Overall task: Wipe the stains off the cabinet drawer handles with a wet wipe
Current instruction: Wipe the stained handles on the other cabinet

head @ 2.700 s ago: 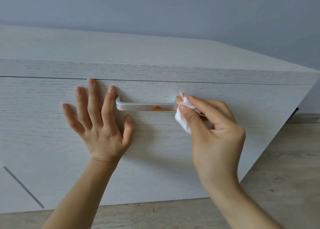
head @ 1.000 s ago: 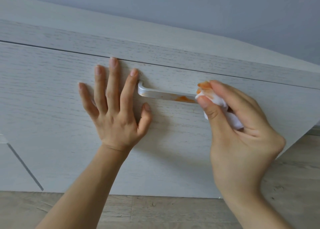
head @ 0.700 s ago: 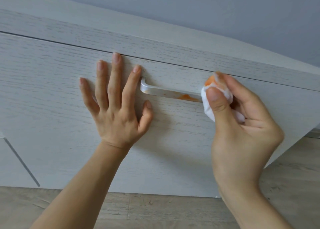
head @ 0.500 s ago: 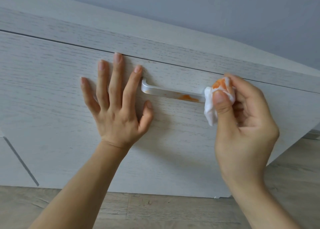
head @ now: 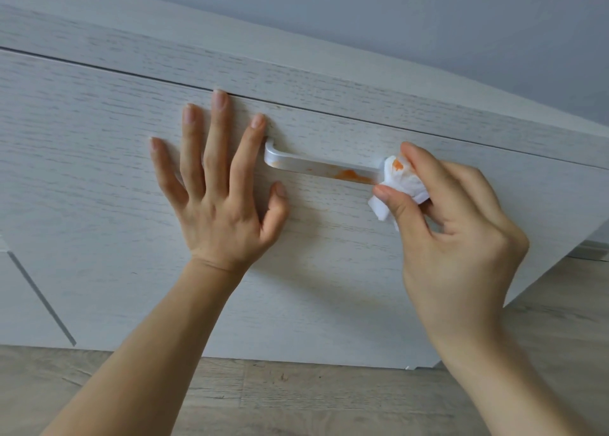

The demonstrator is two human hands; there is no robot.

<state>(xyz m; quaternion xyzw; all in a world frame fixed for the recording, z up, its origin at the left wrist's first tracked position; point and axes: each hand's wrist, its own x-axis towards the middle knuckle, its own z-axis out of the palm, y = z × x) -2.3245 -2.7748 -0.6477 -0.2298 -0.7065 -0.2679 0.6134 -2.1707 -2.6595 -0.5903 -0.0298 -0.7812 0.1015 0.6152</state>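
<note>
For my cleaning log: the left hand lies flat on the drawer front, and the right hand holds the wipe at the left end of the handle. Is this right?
Not quite. The head view shows the right hand holding the wipe at the handle's right end. The left hand does lie flat on the drawer front.

the pale whitewashed wood-grain drawer front [head: 99, 185] looks matt, with fine streaky grain. the slim silver metal bar handle [head: 316, 167] has a smooth satin sheen, smeared with a wet-looking orange stain [head: 351, 175]. the crumpled white cloth-like wet wipe [head: 403, 181] looks soft. the grey-brown wood-plank floor [head: 296, 399] is matt.
</note>
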